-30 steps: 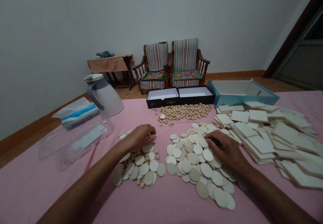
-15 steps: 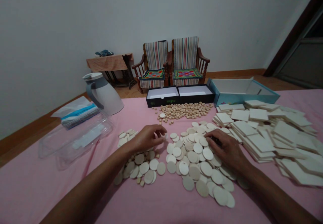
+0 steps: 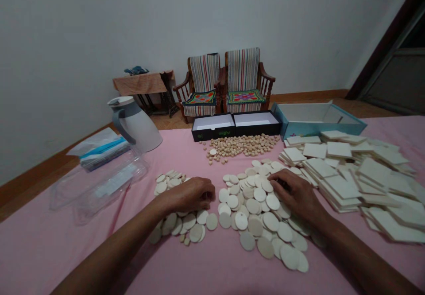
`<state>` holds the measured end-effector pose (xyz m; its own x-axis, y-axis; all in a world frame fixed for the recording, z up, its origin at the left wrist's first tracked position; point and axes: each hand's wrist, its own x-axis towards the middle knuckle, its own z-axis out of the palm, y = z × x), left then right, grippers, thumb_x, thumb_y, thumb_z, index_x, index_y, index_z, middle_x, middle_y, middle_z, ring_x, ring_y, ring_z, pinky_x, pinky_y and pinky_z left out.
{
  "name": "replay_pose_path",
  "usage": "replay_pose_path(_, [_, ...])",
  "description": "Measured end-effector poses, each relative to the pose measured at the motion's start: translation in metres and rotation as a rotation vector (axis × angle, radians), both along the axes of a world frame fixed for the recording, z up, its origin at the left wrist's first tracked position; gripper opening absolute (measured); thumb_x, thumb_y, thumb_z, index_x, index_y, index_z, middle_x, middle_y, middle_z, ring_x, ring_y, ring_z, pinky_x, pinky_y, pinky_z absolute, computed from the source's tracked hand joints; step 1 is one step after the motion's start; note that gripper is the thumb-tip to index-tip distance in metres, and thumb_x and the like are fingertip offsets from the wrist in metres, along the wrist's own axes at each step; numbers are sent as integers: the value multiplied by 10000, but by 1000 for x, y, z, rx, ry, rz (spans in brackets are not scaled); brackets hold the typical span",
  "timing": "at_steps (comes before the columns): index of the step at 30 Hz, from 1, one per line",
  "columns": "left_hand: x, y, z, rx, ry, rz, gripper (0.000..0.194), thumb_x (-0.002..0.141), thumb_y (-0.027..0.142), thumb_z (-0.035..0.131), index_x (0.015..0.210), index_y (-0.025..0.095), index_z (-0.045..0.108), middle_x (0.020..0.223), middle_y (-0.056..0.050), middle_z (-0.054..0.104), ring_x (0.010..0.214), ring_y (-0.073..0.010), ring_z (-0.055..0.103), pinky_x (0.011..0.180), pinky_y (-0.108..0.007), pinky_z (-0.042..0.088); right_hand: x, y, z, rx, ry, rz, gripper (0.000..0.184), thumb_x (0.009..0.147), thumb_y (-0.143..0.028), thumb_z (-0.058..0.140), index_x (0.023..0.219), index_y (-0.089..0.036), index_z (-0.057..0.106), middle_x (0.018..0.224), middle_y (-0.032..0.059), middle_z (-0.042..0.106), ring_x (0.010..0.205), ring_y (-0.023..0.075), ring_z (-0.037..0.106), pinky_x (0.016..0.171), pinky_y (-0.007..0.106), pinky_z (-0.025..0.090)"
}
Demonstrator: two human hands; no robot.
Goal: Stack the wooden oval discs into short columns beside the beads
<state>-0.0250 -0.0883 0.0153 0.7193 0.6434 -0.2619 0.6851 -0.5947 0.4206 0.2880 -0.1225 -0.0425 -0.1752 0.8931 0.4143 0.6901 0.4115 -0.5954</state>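
And the left hand (image 3: 194, 194) is hovering over the left disc pile (image 3: 171, 224), fingers curling down — whether they're grasping anything, I cannot tell. Across the pink cloth (image 3: 206, 268), the right hand (image 3: 295, 194) is resting at the larger disc pile (image 3: 254, 206), fingers bending, their grip hidden too — while square tiles (image 3: 343, 186) are lying heaped just beside it, beyond the right hand.
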Motion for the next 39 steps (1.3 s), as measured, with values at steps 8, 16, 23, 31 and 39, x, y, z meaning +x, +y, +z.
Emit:
replay_pose_path(8, [3,-4,4,4,3,-94,181,696,49,611,826,174,616,880,-17,591,703,-117,556,613,-201,404,0,0,-1,18,10,11,134,892,-229,479,892,-195,609,877,47,627,809,178,574,709,290,440])
replay_pose_path(16, [7,22,-14,129,-27,-34,168,616,34,592,720,164,615,790,-3,586,650,-106,529,579,-193,383,1,1,-2,4,9,16,132,896,-236,483,902,-195,608,873,37,619,811,172,565,711,288,434])
replay_pose_path(23, [4,104,-24,374,-96,353,54,663,100,643,676,152,643,672,0,613,623,-129,563,576,-206,397,0,0,-1,-3,20,21,139,900,-234,470,905,-196,604,885,47,622,812,178,567,704,295,437])
replay_pose_path(31, [8,148,-32,542,-177,539,181,791,196,581,940,149,673,899,-62,666,728,-153,609,653,-238,442,0,1,-1,8,27,23,130,893,-216,472,906,-194,600,889,50,622,825,177,569,718,303,442])
replay_pose_path(39, [17,136,-42,448,-125,390,89,717,163,615,639,156,655,635,-13,627,608,-139,550,580,-231,354,-1,0,1,8,22,13,147,895,-231,465,907,-195,607,899,54,633,832,180,580,716,302,453])
